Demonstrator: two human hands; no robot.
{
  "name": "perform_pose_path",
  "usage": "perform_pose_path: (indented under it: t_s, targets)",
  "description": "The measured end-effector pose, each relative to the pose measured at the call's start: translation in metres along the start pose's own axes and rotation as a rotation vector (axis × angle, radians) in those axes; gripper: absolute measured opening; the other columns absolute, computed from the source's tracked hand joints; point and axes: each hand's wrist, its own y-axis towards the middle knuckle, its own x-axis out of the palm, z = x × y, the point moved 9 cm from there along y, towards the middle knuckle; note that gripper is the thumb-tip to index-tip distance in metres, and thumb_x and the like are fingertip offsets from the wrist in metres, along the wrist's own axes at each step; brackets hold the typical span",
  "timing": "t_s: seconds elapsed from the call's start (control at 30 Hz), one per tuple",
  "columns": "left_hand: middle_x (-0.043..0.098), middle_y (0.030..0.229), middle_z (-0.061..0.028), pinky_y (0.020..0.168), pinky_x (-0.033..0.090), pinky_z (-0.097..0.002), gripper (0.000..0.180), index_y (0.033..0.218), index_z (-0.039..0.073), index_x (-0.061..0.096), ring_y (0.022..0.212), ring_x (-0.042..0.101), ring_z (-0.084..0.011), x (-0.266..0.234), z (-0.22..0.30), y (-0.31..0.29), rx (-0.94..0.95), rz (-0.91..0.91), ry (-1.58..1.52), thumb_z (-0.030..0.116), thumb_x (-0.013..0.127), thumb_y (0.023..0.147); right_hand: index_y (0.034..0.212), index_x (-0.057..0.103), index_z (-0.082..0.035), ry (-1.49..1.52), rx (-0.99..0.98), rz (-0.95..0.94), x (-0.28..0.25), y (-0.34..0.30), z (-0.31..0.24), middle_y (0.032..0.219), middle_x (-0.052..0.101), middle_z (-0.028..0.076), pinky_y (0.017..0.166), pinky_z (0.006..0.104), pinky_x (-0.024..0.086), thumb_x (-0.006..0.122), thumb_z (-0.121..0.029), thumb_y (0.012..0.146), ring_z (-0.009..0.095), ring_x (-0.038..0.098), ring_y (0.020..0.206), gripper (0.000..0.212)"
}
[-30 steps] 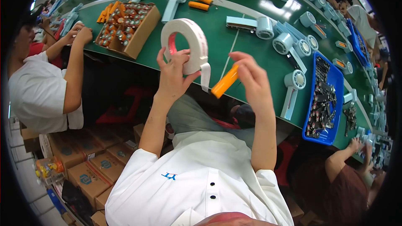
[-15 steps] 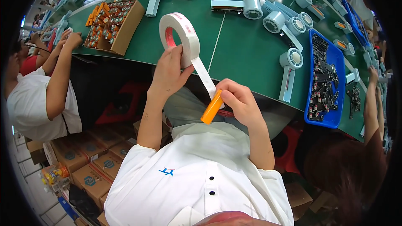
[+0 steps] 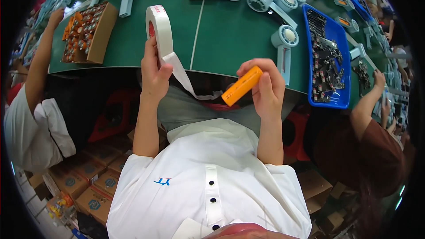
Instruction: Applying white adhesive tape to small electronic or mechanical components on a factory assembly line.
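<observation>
My left hand [image 3: 154,73] is closed round a roll of white tape [image 3: 164,33], held upright above the table's near edge. From the roll a loose strip of tape [image 3: 180,74] hangs slack and curves toward the right, its end lying close to the lower end of an orange cylindrical battery [image 3: 241,86]. Whether the strip touches the battery I cannot tell. My right hand [image 3: 270,89] grips that battery between thumb and fingers, tilted, over my lap.
On the green table [image 3: 177,17], a cardboard box [image 3: 98,40] of orange batteries stands left. A blue tray [image 3: 326,102] of small dark parts sits right. Pale blue fan bodies [image 3: 260,0] lie across the back. Co-workers' arms [image 3: 37,68] show on both sides.
The tape strip, taut and against the battery before, now sags with its end near it. My right hand has lifted and turned the battery, and my hands are farther apart. The whole view has shifted.
</observation>
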Motion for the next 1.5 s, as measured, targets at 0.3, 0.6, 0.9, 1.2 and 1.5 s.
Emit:
perform_pose_path:
  t_s: [0.3, 0.6, 0.9, 1.2, 1.5]
  targets:
    - [0.063, 0.108, -0.0188, 0.09, 0.048, -0.0405, 0.06, 0.134, -0.007, 0.047, 0.092, 0.059, -0.0308, 0.081, 0.049, -0.01, 0.215, -0.216, 0.654, 0.01, 0.074, 0.084, 0.107, 0.062, 0.0, 0.079, 0.015, 0.121, -0.01, 0.026, 0.001, 0.086, 0.062, 0.005, 0.057, 0.0206, 0.038, 0.056, -0.007, 0.1, 0.009, 0.046, 0.063, 0.011]
    - [0.063, 0.108, -0.0197, 0.099, 0.043, -0.0425, 0.06, 0.134, -0.01, 0.047, 0.091, 0.057, -0.0316, 0.093, 0.066, -0.019, 0.385, -0.326, 0.841, 0.007, 0.073, 0.083, 0.097, 0.061, -0.001, -0.545, -0.218, -0.022, 0.013, 0.049, -0.031, 0.071, 0.059, 0.004, 0.053, 0.0233, 0.038, 0.06, -0.005, 0.097, 0.012, 0.045, 0.056, 0.005]
    - [0.062, 0.107, -0.0206, 0.099, 0.043, -0.0455, 0.065, 0.136, -0.01, 0.046, 0.089, 0.055, -0.0328, 0.1, 0.075, -0.029, 0.444, -0.349, 0.861, 0.009, 0.074, 0.081, 0.087, 0.058, -0.001, -0.556, -0.207, 0.1, 0.02, 0.053, -0.039, 0.066, 0.056, 0.005, 0.049, 0.0254, 0.036, 0.061, -0.005, 0.096, 0.013, 0.042, 0.052, 0.01]
    - [0.063, 0.105, -0.0204, 0.091, 0.044, -0.0437, 0.07, 0.129, -0.014, 0.048, 0.077, 0.055, -0.032, 0.1, 0.083, -0.03, 0.488, -0.371, 0.883, 0.016, 0.08, 0.073, 0.086, 0.051, -0.004, -0.597, -0.122, 0.108, 0.025, 0.058, -0.022, 0.065, 0.054, 0.008, 0.051, 0.0334, 0.037, 0.061, -0.007, 0.092, 0.017, 0.04, 0.053, 0.012]
    - [0.063, 0.116, -0.0182, 0.09, 0.043, -0.0387, 0.074, 0.137, -0.008, 0.047, 0.095, 0.058, -0.0268, 0.079, 0.046, -0.012, -0.059, -0.351, 0.086, 0.052, 0.057, 0.095, 0.082, 0.05, -0.006, -0.853, -0.574, 0.074, 0.05, 0.045, -0.063, 0.06, 0.051, 0.005, 0.045, 0.0312, 0.037, 0.064, -0.006, 0.09, 0.019, 0.042, 0.045, 0.016]
